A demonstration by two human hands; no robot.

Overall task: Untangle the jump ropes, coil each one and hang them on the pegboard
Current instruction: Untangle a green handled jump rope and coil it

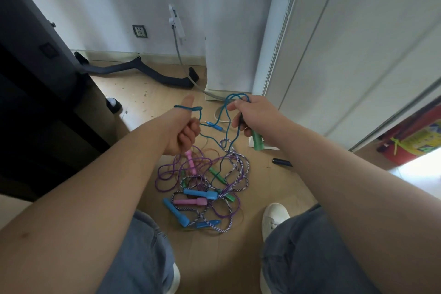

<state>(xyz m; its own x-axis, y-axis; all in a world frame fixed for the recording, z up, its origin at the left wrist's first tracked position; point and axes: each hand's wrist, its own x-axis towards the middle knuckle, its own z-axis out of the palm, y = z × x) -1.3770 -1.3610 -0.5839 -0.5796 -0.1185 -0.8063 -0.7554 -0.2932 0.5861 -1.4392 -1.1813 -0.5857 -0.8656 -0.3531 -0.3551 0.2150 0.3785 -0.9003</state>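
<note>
1. The left hand (183,131) is closed in a fist with the thumb raised, and the teal rope (191,109) is looped around this thumb. I cannot tell if the fist also holds a part of it.
2. The right hand (253,114) grasps the green handle (257,141) of this rope together with some loops of it. The rope runs between the two hands, above the floor (143,93).
3. I judge that this one rope is being freed or coiled; it is not finished, because a strand goes down toward the pile.
4. The other ropes (210,188), purple and striped, lie tangled on the floor near the feet, with blue, pink and green handles among them.
5. Left to do: almost all the untangling, the coiling and the hanging. No pegboard is in view.
</note>
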